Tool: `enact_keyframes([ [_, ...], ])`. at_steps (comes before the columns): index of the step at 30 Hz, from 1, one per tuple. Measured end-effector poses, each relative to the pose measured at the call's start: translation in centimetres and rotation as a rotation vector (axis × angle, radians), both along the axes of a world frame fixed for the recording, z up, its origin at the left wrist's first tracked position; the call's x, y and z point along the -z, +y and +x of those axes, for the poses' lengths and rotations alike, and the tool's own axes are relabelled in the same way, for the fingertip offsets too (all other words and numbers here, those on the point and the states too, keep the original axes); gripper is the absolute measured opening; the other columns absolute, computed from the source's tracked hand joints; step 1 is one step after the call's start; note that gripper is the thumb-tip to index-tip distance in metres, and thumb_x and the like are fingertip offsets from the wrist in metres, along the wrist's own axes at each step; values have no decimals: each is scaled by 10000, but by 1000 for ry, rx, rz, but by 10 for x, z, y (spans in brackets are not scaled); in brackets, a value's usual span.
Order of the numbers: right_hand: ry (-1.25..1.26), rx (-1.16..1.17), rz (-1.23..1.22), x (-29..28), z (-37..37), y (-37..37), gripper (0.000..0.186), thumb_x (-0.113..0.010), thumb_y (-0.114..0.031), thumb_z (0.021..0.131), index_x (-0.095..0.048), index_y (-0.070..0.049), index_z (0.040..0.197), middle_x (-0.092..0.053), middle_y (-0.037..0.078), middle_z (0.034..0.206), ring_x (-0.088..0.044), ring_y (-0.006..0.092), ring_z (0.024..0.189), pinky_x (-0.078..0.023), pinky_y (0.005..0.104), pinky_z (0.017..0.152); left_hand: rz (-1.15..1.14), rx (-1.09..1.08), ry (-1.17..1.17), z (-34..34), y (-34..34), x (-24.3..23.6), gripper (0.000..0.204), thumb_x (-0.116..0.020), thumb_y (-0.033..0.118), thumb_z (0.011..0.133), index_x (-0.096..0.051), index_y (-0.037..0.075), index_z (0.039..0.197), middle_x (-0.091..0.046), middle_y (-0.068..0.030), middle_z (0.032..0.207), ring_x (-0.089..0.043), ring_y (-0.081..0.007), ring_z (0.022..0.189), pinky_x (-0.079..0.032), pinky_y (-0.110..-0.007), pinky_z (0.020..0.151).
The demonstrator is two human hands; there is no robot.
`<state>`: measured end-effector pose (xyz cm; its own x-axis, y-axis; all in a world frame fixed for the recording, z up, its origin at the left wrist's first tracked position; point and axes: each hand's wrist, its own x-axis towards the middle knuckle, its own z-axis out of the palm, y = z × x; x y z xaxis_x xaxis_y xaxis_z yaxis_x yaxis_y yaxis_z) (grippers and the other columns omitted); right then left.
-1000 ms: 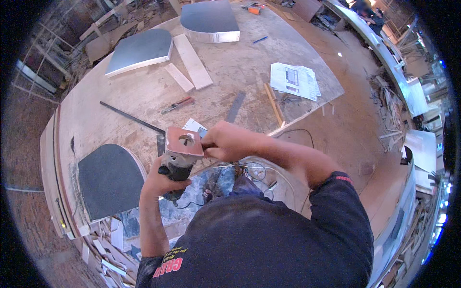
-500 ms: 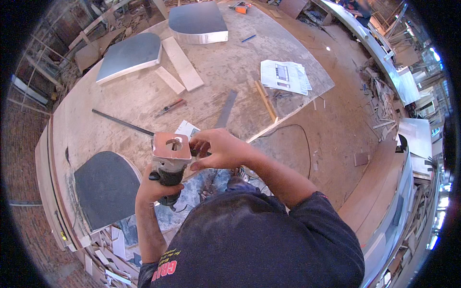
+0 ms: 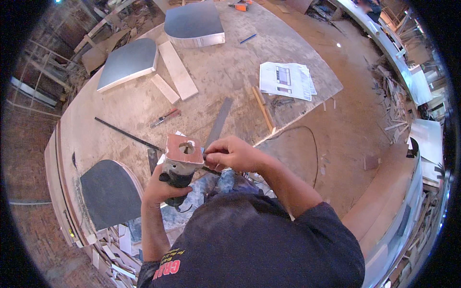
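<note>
We hold a power tool (image 3: pixel 178 179) in front of our body, by the near edge of the bench (image 3: pixel 235 67), with its square, reddish-brown base plate (image 3: pixel 175 152) facing up toward us. A round hole opens in the plate. Our left grip (image 3: pixel 161 188) is wrapped around the tool's dark body below the plate, with the thumb lying across it. Our right grip (image 3: pixel 234 152) is at the plate's right side, its fingers bent and drawn close together; we cannot tell whether they pinch a small part there or only touch it.

Just beyond the tool, a long black rod (image 3: pixel 126 132) slants away to the left, and a grey metal strip (image 3: pixel 219 121) lies to the right. Past these we see a red-handled tool (image 3: pixel 165 117) and a yellowish stick (image 3: pixel 262 110), with a stack of printed papers (image 3: pixel 284 80) next to the stick. One dark panel (image 3: pixel 110 194) with a rounded end lies on the left near us. Farther back are a second panel (image 3: pixel 127 62) and a third panel (image 3: pixel 194 21), with two pale boards (image 3: pixel 179 72) near them. A blue pen (image 3: pixel 248 38) lies to the right of the third panel. Wood scraps (image 3: pixel 117 259) are heaped at lower left.
</note>
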<state>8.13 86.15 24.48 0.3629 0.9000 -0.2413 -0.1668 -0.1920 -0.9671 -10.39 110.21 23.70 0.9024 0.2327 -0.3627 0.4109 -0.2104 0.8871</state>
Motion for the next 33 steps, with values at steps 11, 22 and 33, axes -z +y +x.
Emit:
enact_keyframes([
  [11, 325, 74, 91, 24, 32, -40, 305, -692, -245, 1006, -698, 27, 1143, -745, 128, 1027, -717, 189, 912, -615, 360, 765, -73, 101, -5, 59, -53, -31, 628, -974, 121, 583, -709, 9, 1142, -744, -41, 1054, -669, -133, 967, -535, -311, 899],
  [22, 368, 96, 147, 33, 51, -71, 257, -721, -196, 980, -705, 17, 1122, -740, 85, 988, -716, 177, 870, -614, 334, 751, -63, 94, 44, 71, -70, -15, 693, -974, 146, 587, -692, 8, 1205, -737, -45, 1105, -661, -132, 1023, -515, -315, 947],
  [33, 416, 87, 122, 32, 58, -82, 282, -730, -192, 964, -681, 22, 1141, -728, 92, 1046, -716, 170, 893, -623, 339, 736, -57, 120, -12, 84, -86, -23, 666, -969, 107, 559, -707, 30, 1167, -751, -35, 1083, -679, -128, 998, -534, -316, 920],
])
